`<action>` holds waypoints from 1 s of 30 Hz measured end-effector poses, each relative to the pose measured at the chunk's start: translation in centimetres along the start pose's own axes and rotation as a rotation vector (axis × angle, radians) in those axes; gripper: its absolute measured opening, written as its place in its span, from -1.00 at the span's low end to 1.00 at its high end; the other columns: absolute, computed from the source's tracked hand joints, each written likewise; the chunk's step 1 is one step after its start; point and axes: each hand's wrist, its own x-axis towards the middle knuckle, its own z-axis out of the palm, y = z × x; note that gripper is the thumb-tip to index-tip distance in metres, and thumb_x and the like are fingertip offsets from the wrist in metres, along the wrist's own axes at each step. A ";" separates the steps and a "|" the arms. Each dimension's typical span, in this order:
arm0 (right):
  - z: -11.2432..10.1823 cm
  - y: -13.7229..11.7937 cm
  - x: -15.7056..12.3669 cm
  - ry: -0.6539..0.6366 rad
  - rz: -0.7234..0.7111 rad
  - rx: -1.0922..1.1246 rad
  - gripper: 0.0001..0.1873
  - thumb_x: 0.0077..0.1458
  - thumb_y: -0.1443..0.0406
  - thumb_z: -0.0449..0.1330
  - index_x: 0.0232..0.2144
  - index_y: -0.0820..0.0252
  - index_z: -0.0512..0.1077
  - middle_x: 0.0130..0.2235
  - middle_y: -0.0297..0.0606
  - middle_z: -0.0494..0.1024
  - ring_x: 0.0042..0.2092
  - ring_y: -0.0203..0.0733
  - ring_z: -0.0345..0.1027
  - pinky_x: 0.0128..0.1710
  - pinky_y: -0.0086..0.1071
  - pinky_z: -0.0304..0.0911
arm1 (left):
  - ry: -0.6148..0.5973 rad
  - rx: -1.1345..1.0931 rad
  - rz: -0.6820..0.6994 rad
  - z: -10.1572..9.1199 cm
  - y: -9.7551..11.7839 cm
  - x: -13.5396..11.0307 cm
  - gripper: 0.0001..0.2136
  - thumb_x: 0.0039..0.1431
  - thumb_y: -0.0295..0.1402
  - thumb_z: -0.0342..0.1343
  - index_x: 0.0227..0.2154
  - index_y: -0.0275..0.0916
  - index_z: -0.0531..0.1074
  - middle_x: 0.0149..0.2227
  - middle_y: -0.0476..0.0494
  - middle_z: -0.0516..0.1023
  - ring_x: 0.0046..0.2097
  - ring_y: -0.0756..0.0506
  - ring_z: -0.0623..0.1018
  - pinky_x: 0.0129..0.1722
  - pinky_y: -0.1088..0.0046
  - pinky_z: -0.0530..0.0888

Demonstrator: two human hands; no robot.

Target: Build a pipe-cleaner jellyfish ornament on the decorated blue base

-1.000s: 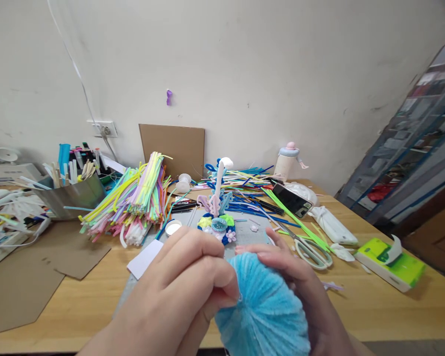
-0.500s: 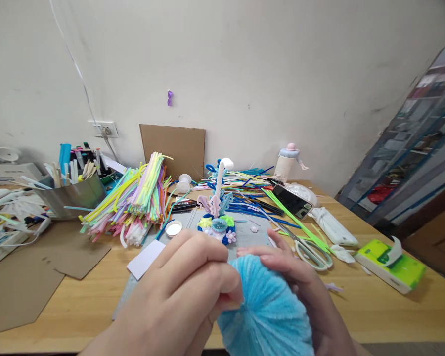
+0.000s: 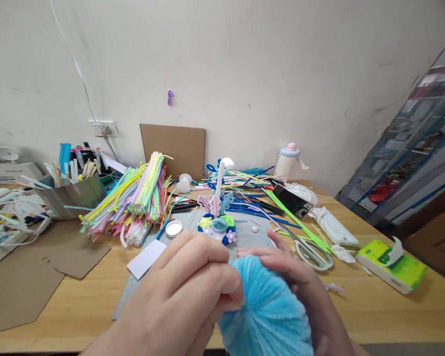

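Observation:
A light-blue fuzzy dome [image 3: 270, 311], which looks made of pipe cleaners running out from one centre point, is held close at the bottom of the view. My right hand [image 3: 311, 291] wraps its far and right side, fingers curved over the top edge. My left hand [image 3: 185, 291] is closed in a pinch, its fingertips against the dome's centre; whatever they grip there is hidden. Beyond my hands stands a small decorated piece with a white curved stem [image 3: 219, 180], pink and blue leaf shapes, and a blue base with flowers [image 3: 230, 237].
A bundle of pastel pipe cleaners [image 3: 144, 198] lies left of centre, near a metal holder [image 3: 72, 195] of sticks. Scissors [image 3: 311, 253], a phone [image 3: 292, 200] and a green tissue pack [image 3: 391, 264] lie on the right. Cardboard [image 3: 25, 282] covers the left side.
Almost nothing differs. Both hands and the blue dome keep their places, with only a very slight shift of my left fingers.

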 end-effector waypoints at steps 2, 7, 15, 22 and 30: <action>-0.1 0.4 -0.1 -0.006 -0.057 0.011 -0.38 -0.10 0.09 0.28 0.02 -0.02 0.20 -0.07 -0.25 0.49 -0.06 0.05 0.40 0.21 0.07 -0.23 | -0.012 -0.009 -0.026 -0.4 0.1 -0.2 -0.86 0.17 -0.49 -0.05 -0.38 -0.17 0.38 -0.33 -0.06 0.41 -0.31 0.00 0.40 -0.31 0.56 0.41; 0.1 1.2 -0.5 -0.035 -0.116 0.038 -0.36 -0.04 0.17 0.23 0.08 0.09 0.13 -0.01 -0.17 0.43 0.01 0.07 0.33 0.24 0.03 -0.32 | -0.066 -0.039 -0.165 -1.7 0.0 -0.7 -0.66 0.09 -0.37 0.11 -0.04 -0.07 0.29 -0.06 -0.09 0.38 -0.02 -0.10 0.38 -0.11 0.47 0.42; 0.5 0.1 -0.2 -0.043 -0.055 0.057 -0.25 -0.20 0.10 0.32 0.05 0.04 0.15 -0.04 -0.21 0.46 -0.04 0.08 0.37 0.24 0.04 -0.28 | -0.156 -0.095 -0.173 -1.5 -0.2 0.1 -0.89 0.12 -0.50 0.04 -0.38 -0.13 0.38 -0.14 -0.05 0.38 -0.07 -0.04 0.38 -0.13 0.52 0.40; 0.7 -0.1 -0.2 0.000 0.046 0.058 -0.44 -0.14 0.10 0.28 -0.05 -0.03 0.27 -0.12 -0.27 0.51 -0.07 0.03 0.40 0.21 0.03 -0.16 | -0.186 -0.110 -0.173 -1.2 0.1 0.1 -0.84 0.16 -0.53 -0.06 -0.43 -0.17 0.37 -0.17 -0.09 0.36 -0.12 -0.03 0.39 -0.18 0.51 0.42; 0.6 0.2 -0.1 -0.034 -0.027 0.060 -0.37 -0.15 0.13 0.29 -0.01 -0.03 0.19 -0.08 -0.25 0.50 -0.05 0.05 0.39 0.24 0.01 -0.31 | -0.173 -0.132 -0.153 -1.2 0.3 0.3 -0.83 0.14 -0.56 -0.02 -0.43 -0.16 0.38 -0.26 -0.05 0.37 -0.18 -0.01 0.40 -0.23 0.54 0.40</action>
